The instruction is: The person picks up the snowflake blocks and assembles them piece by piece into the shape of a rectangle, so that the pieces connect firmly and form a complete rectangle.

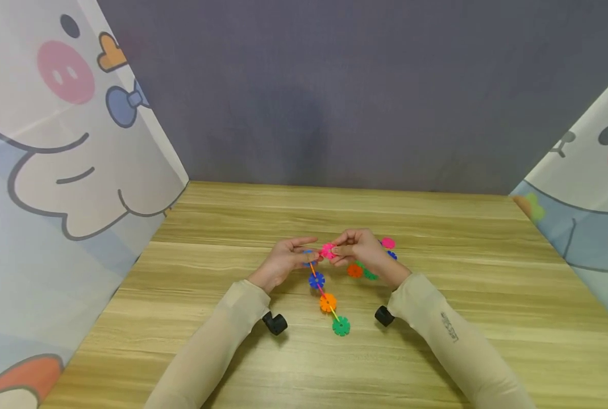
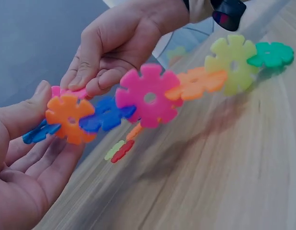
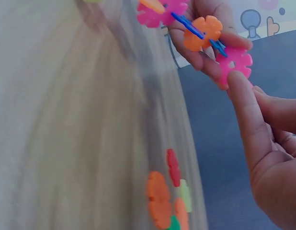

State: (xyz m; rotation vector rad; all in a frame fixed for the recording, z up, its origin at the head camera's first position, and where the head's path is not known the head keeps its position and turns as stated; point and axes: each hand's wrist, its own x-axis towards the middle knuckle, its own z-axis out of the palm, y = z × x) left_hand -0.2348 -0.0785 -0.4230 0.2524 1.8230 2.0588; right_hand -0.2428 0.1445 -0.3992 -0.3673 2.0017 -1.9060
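A chain of notched plastic discs hangs from my hands toward the table, its green disc (image 1: 341,326) lowest. My left hand (image 1: 283,263) pinches the chain near its upper end, by a blue disc (image 2: 41,132) and an orange disc (image 2: 71,120). With thumb and fingers my right hand (image 1: 362,250) pinches a pink disc (image 1: 328,251) at the top end, where it meets the blue one (image 3: 218,47). Farther down, the left wrist view shows blue, pink (image 2: 149,97), orange and yellow (image 2: 234,64) discs joined edge to edge.
Loose discs lie on the wooden table (image 1: 232,210) beside and behind my right hand: an orange one (image 1: 355,271), a pink one (image 1: 388,243), and blue and green ones. A grey panel (image 1: 304,96) stands behind the table, with cartoon-printed sheets at both sides.
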